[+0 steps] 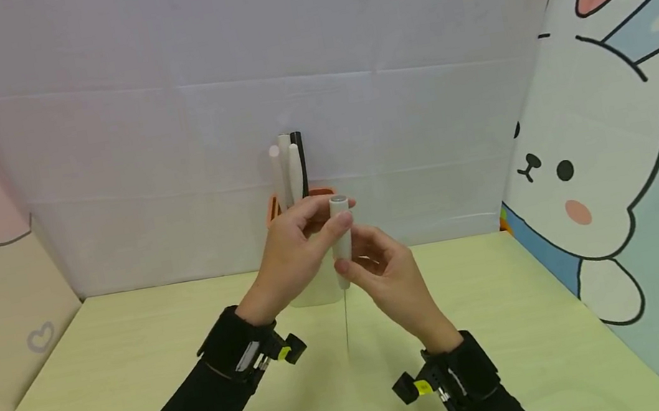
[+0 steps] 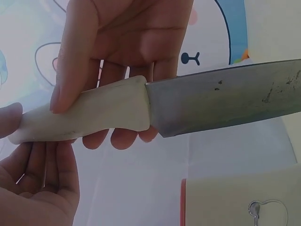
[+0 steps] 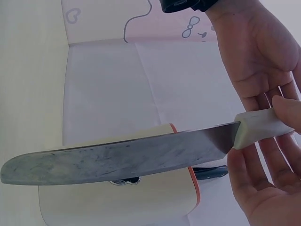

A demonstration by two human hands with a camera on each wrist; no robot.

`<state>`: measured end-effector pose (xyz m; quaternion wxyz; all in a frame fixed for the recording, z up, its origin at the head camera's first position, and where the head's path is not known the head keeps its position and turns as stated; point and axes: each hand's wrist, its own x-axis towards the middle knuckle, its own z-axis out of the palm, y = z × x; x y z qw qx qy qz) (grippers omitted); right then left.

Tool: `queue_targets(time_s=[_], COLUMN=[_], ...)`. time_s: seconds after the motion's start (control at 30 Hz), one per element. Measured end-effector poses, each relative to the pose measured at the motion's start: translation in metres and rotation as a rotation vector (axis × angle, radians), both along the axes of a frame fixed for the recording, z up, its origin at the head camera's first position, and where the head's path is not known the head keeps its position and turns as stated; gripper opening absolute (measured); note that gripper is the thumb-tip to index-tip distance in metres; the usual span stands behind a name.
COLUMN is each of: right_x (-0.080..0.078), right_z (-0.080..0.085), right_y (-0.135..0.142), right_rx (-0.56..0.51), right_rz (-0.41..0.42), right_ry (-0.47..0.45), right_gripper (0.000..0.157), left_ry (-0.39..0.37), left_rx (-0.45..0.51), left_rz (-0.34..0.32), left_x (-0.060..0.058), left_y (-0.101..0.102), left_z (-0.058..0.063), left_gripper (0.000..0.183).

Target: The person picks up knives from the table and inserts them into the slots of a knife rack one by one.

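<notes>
A kitchen knife (image 1: 342, 239) with a white handle is held upright, its blade pointing down, above the table in the head view. My left hand (image 1: 293, 244) pinches the handle near its butt end. Lower down, my right hand (image 1: 388, 275) holds the handle between thumb and fingers, close to the blade. Seen edge-on in the head view, the blade looks like a thin line; the wrist views show its broad grey face (image 3: 117, 162) with dark marks (image 2: 277, 89). Fingers hide parts of the handle.
Behind the hands stands a cream knife block (image 1: 316, 291) with an orange rim (image 1: 273, 209). White handles (image 1: 278, 174) and a black handle (image 1: 299, 156) rise from it. A pale wall sheet (image 1: 170, 188) backs the light yellow table (image 1: 151, 352); a cartoon rabbit panel (image 1: 614, 187) flanks the right.
</notes>
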<state>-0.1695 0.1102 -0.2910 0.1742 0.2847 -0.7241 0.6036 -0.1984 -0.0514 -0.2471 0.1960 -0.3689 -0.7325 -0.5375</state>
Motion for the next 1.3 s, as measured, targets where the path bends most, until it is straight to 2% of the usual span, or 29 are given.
queue_targets(time_s=[0.1,0.23,0.4,0.5,0.7,0.83,0.9,1.03,1.13,1.3], right_x=[0.0,-0.001,-0.003,-0.004,-0.003,-0.007,-0.013,-0.026,-0.03,-0.033], right_z=[0.0,0.001,0.003,0.004,0.001,-0.01,-0.02,-0.043,-0.055,-0.064], right_y=[0.0,0.003,0.012,0.019,0.03,0.041,0.049,0.066,0.075,0.083], right_rx=[-0.012,-0.013,0.006,0.034,0.132,0.209,0.253,0.338,0.398,0.491], right_rz=[0.01,0.016,0.014,0.003,-0.05,-0.102,-0.129,-0.191,-0.231,-0.268], right_ry=[0.015,0.035,0.065,0.087,0.117,0.147,0.171,0.21,0.22,0.236], right_gripper=[0.039,0.038,0.036,0.037,0.039,0.04,0.042,0.045,0.046,0.049], left_ry=[-0.007,-0.012,-0.042,-0.03,-0.012,-0.008,0.004,-0.001,-0.012,-0.015], left_rx=[-0.001,-0.01,-0.015,-0.02,-0.024,-0.016,-0.017,0.002,0.013,0.019], left_rz=[0.002,0.015,0.005,0.013,0.052,0.056,0.068,0.037,0.012,0.052], left_x=[0.01,0.01,-0.008,-0.021,-0.032,-0.037,-0.04,-0.041,-0.038,-0.026], left_y=[-0.001,-0.006,-0.016,-0.023,-0.036,-0.044,-0.047,-0.049,-0.049,-0.049], left_z=[0.012,0.022,0.024,0.028,0.042,0.052,0.059,0.074,0.088,0.114], left_gripper=[0.021,0.019,0.021,0.025,0.023,0.024,0.024,0.022,0.021,0.022])
